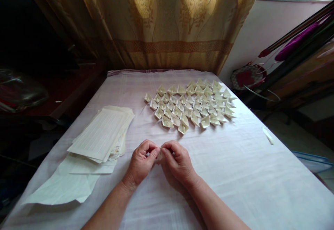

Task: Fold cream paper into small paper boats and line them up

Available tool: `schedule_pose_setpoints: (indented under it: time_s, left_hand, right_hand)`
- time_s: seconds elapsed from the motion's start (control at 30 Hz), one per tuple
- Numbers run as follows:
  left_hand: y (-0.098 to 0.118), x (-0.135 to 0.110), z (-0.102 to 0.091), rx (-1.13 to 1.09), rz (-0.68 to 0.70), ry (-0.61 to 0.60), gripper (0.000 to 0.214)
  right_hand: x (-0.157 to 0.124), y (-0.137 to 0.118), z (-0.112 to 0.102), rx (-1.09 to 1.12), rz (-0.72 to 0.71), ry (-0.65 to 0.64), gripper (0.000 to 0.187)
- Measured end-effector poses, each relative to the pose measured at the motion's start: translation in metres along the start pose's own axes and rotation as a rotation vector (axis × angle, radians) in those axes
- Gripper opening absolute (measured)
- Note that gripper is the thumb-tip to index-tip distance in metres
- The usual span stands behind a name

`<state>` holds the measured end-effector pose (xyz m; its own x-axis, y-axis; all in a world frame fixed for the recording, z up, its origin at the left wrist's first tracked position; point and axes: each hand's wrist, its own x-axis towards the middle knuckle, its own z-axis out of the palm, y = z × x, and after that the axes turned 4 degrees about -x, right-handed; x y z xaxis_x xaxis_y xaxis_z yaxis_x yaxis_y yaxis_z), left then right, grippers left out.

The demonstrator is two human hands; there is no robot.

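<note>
My left hand (143,158) and my right hand (179,160) meet over the cloth-covered table, thumbs and forefingers pinched together. Between the fingertips is a small folded piece of paper (160,156), mostly hidden by the fingers, so its shape does not show. Beyond the hands stand many little folded paper boats (183,125), set close together in rows. To the left of my left hand lies a stack of lined paper sheets (96,132). A loose, creased sheet (62,185) sticks out from under it toward the table's near left edge.
A white cloth (235,181) covers the table. On its right side lies a small paper strip (268,136). A patterned gold curtain (167,25) hangs behind the far edge. Dark furniture (75,87) stands on the left, and a bag (247,75) sits past the right edge.
</note>
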<state>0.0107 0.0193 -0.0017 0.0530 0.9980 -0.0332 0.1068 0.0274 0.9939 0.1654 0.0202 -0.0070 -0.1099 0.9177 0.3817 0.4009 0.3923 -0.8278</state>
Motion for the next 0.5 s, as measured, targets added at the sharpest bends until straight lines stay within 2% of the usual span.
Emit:
schedule_pose_setpoints:
  time_s: [0.5]
  left_hand:
    - [-0.0025,-0.0048,0.0084,-0.059,0.003,0.102,0.029]
  right_hand:
    - [0.0,-0.0023,0.0014,0.026,0.021,0.02,0.014]
